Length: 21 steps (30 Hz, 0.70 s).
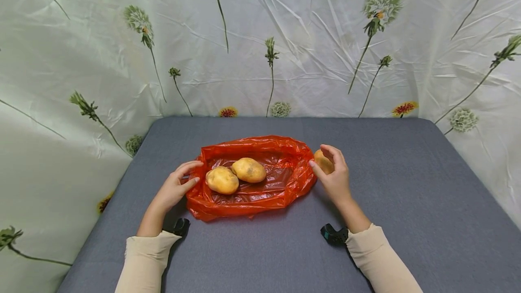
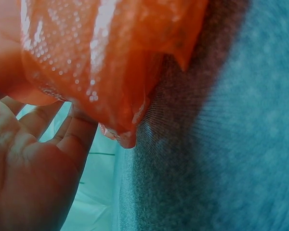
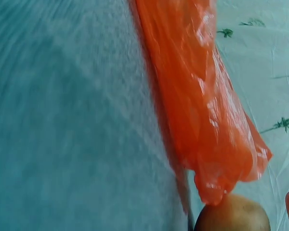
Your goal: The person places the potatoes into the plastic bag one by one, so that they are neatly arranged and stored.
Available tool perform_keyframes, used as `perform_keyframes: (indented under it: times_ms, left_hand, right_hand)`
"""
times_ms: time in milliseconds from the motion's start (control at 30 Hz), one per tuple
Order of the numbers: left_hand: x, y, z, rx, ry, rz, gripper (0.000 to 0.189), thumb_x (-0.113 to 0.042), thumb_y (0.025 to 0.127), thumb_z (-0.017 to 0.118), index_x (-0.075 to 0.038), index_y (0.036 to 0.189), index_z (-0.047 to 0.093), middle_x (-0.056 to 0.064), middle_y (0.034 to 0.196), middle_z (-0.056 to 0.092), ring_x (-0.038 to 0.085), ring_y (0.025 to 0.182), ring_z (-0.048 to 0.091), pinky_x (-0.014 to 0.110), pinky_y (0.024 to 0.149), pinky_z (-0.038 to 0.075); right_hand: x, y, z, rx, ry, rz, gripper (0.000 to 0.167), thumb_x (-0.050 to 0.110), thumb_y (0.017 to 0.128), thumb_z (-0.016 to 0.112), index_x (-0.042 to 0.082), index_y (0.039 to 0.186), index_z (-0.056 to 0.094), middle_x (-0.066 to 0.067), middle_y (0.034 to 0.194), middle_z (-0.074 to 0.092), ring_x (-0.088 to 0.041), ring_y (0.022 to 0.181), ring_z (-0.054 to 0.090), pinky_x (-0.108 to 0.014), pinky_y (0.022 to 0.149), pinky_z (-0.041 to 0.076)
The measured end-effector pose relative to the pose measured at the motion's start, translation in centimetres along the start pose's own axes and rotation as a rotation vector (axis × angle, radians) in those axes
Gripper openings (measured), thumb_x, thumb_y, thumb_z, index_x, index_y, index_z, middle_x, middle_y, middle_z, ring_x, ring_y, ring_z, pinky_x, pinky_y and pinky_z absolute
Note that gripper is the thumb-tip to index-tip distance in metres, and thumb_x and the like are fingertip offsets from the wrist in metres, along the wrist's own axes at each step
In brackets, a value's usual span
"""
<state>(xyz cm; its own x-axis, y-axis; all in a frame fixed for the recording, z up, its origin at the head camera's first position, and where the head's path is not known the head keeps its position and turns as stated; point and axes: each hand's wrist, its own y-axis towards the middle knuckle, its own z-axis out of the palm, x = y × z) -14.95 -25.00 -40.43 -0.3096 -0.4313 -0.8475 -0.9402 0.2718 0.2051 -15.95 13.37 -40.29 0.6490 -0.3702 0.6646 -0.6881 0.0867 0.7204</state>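
A red plastic bag (image 1: 252, 203) lies with its mouth spread wide. Inside are two potatoes, one to the left (image 1: 222, 180) and one nearer the middle (image 1: 248, 170). My left hand (image 1: 175, 188) is at the bag's left end, thumb and fingers loosely bent around its edge; in the left wrist view the bag (image 2: 101, 53) covers some fingertips. Beyond the bag's right end sits a third potato (image 1: 323, 163), partly hidden behind my right hand (image 1: 335, 177). That hand's thumb and fingers are spread apart; in the right wrist view its fingertips show beside the potato (image 3: 233, 216).
A grey cloth-covered table (image 1: 252, 257) carries everything. Behind it and at its sides hangs a pale curtain (image 1: 317, 76) printed with flowers. A black wrist device (image 1: 335, 234) is worn on the right arm, another (image 1: 181, 227) on the left.
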Motion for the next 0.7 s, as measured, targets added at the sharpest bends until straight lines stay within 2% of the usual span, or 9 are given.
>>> perform_keyframes:
  times_ms: [300,500,700]
  left_hand:
    - [-0.1,0.0,0.1,-0.005,-0.02,0.024,0.036,0.01,0.083,0.053,0.013,0.119,0.047,0.029,0.126,0.04,0.039,0.117,0.034,0.018,0.079,0.038]
    - [-0.2,0.0,0.1,-0.002,-0.016,0.017,0.037,0.01,0.083,0.053,0.012,0.119,0.047,0.029,0.127,0.04,0.039,0.118,0.033,0.017,0.079,0.038]
    - [-0.2,0.0,0.0,0.002,-0.016,0.002,0.037,0.009,0.084,0.053,0.012,0.12,0.047,0.028,0.127,0.04,0.038,0.119,0.033,0.028,0.083,0.039]
  right_hand:
    - [-0.8,-0.3,-1.8,-0.002,-0.052,0.043,0.047,-0.017,0.067,0.067,-0.018,0.11,0.047,-0.03,0.105,0.05,-0.039,0.098,0.048,-0.034,0.088,0.038]
    - [-1.2,-0.5,-2.7,0.002,-0.128,0.07,0.048,-0.016,0.067,0.069,-0.017,0.11,0.048,-0.028,0.105,0.051,-0.038,0.098,0.048,-0.03,0.09,0.037]
    - [-1.6,-0.6,-3.0,0.031,-0.148,0.119,0.048,-0.011,0.07,0.069,-0.017,0.112,0.047,-0.03,0.107,0.049,-0.037,0.101,0.048,-0.029,0.09,0.037]
